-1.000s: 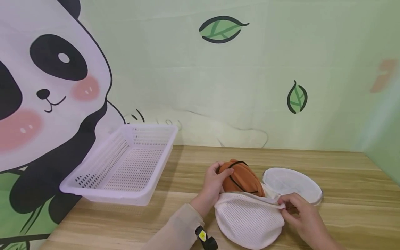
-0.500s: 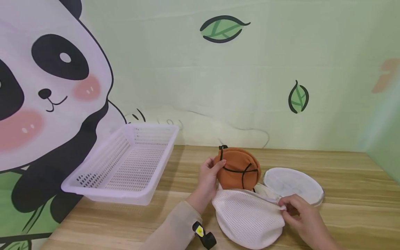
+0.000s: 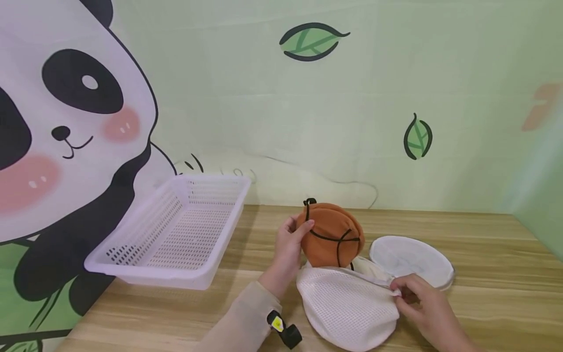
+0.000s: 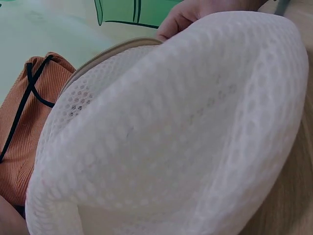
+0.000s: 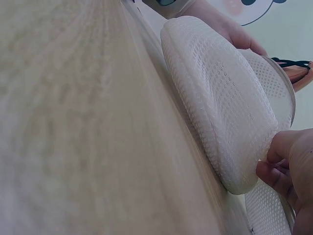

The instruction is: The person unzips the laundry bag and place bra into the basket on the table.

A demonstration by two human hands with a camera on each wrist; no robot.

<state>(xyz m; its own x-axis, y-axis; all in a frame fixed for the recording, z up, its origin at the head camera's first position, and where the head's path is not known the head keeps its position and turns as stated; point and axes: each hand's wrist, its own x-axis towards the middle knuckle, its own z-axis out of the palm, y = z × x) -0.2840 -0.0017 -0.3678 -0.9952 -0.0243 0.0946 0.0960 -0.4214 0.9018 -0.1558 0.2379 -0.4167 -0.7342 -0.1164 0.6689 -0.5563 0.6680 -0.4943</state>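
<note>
My left hand [image 3: 288, 247] grips the left side of an orange, basketball-patterned corduroy piece [image 3: 330, 239] with black cords. Its kind is unclear; it looks round and flattish, with a black knob at the top. Its lower edge sits at the open mouth of a white mesh laundry bag [image 3: 349, 308]. At the bag's right corner, by the zipper, my right hand [image 3: 424, 303] pinches the edge. In the left wrist view, the mesh bag [image 4: 171, 127] covers most of the scene. From the right wrist, my right hand [image 5: 293, 166] shows fingertips curled on the mesh rim.
A white plastic basket [image 3: 202, 234] with slotted sides stands at the left. Behind the bag lies a round, whitish flat piece [image 3: 411, 259]; whether it joins the bag is unclear. A green wall [image 3: 352, 122] closes off the back of the wooden table [image 3: 497, 283].
My left hand has drawn the orange piece up and slightly left, so more of it shows above the bag's mouth. My right hand keeps its pinch on the bag's corner.
</note>
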